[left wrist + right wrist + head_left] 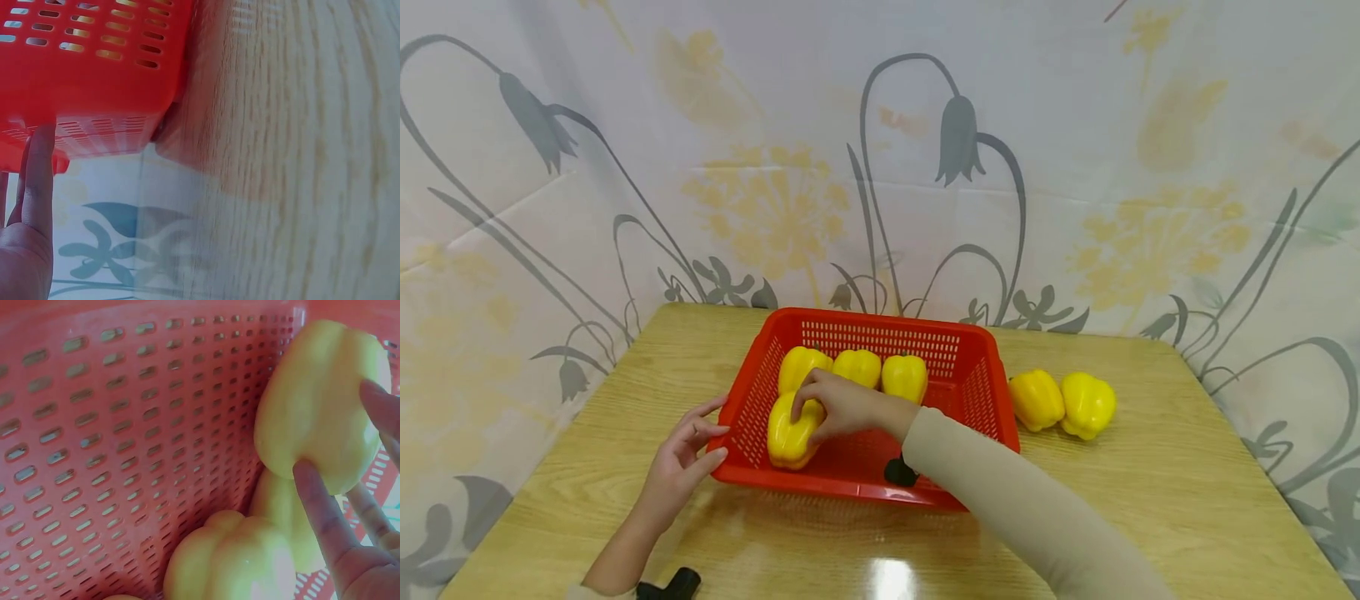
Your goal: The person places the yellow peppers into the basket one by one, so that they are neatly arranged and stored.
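A red plastic basket [850, 490] with slotted walls stands on the table and holds several yellow bell peppers. My right hand [842, 406] reaches in and grips the bell pepper [786, 433] in the near left corner. The right wrist view shows fingertips [307, 472] on both sides of this pepper. Behind it lie three more peppers, among them one in the back left corner [801, 367] and one at the right of the row [904, 377]. My left hand [677, 467] touches the basket's left rim from outside; in the left wrist view, a straight finger [40, 169] lies against the red wall.
Two more yellow bell peppers lie on the wooden table just right of the basket, one nearer [1036, 400] and one farther right [1087, 406]. A flower-patterned cloth [880, 167] hangs behind the table and along its sides.
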Demonstrator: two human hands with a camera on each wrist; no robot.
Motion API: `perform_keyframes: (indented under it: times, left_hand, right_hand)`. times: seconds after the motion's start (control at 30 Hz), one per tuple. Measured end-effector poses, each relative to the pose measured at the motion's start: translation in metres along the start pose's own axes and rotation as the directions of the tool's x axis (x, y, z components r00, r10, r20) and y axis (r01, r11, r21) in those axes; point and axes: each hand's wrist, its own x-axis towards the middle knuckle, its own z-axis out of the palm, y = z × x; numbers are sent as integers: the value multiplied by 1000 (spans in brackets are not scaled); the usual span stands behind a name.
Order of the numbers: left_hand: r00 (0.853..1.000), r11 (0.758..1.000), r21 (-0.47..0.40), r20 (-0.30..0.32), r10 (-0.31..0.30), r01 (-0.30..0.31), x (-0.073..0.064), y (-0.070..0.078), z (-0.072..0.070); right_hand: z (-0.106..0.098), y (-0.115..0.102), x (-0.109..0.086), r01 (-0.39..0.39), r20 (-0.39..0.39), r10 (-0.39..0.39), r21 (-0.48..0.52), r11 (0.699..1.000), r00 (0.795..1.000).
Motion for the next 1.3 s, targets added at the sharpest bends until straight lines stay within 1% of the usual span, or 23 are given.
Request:
perform_keyframes:
  times: [0.1, 0.27, 0.43, 0.57, 0.77, 0.97, 1.03, 1.17, 1.3]
  left_hand:
    - [1000, 1000, 12, -6, 0, 0, 0, 0, 0]
    - [1000, 1000, 14, -6, 1, 0, 0, 0, 0]
    - [1000, 1000, 4, -10, -19, 19, 0, 1, 1]
    - [999, 999, -3, -7, -34, 34, 0, 2, 1]
    - [999, 999, -2, -12, -40, 40, 1, 3, 2]
    - [999, 999, 7, -17, -40, 40, 1, 3, 1]
    - [999, 999, 10, -17, -39, 39, 1, 2, 1]
    - [999, 999, 11, -16, -37, 38, 1, 2, 2]
    - [999, 999, 7, -17, -36, 36, 1, 3, 2]
  right_hand:
    - [1, -2, 1, 24, 10, -24, -10, 1000, 1000]
    - [-1, -3, 1, 33, 21, -32, -33, 999, 999]
    - [-6, 4, -1, 45, -11, -46, -53, 998, 999]
    - [-12, 9, -4, 66, -31, -67, -20, 998, 997]
    - [-25, 8, -15, 73, -66, -69, 46, 996, 995]
    - [-38, 4, -28, 59, -112, -47, 105, 993, 993]
    - [-42, 2, -32, 65, -130, -50, 107, 992, 990]
    - [-50, -3, -40, 80, -167, -67, 76, 994, 984]
    - [-56, -8, -49, 77, -210, -63, 55, 996, 976]
